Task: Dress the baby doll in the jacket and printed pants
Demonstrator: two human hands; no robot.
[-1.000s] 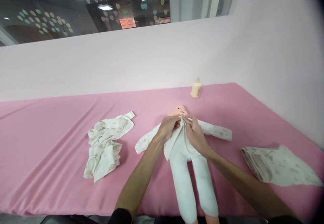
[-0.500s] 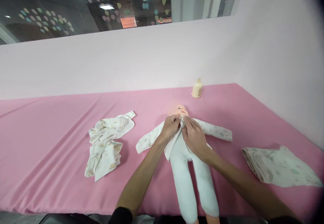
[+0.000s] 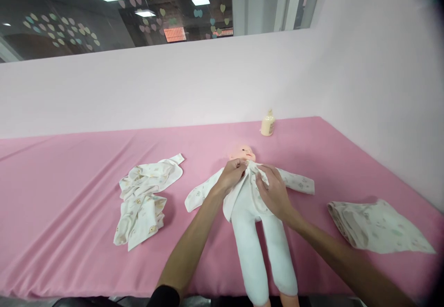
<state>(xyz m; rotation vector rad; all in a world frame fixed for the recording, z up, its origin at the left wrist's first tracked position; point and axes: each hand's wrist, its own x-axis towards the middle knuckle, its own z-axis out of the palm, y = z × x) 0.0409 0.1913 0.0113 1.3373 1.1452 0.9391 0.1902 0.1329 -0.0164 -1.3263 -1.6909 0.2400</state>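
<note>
A baby doll (image 3: 245, 153) lies on its back, with white padded legs (image 3: 251, 251) toward me. It wears a white printed baby shirt (image 3: 299, 183), sleeves spread to both sides and the front parted over the body. At the collar, below the doll's chin, the fingers of my left hand (image 3: 231, 176) are closed on the shirt's edge. My right hand (image 3: 275, 193) rests on the shirt's other front panel at the chest. Its thumb and fingers are apart, with cloth showing between them.
The pink-covered table (image 3: 69, 182) meets a white wall behind and at right. Crumpled printed baby clothes (image 3: 145, 200) lie at left, a folded printed cloth (image 3: 379, 226) at right. A cream pump bottle (image 3: 268, 124) stands beyond the doll's head.
My right hand has shifted right, away from the collar, and its thumb and fingers have spread. More of the shirt's front shows. My left hand stays at the collar.
</note>
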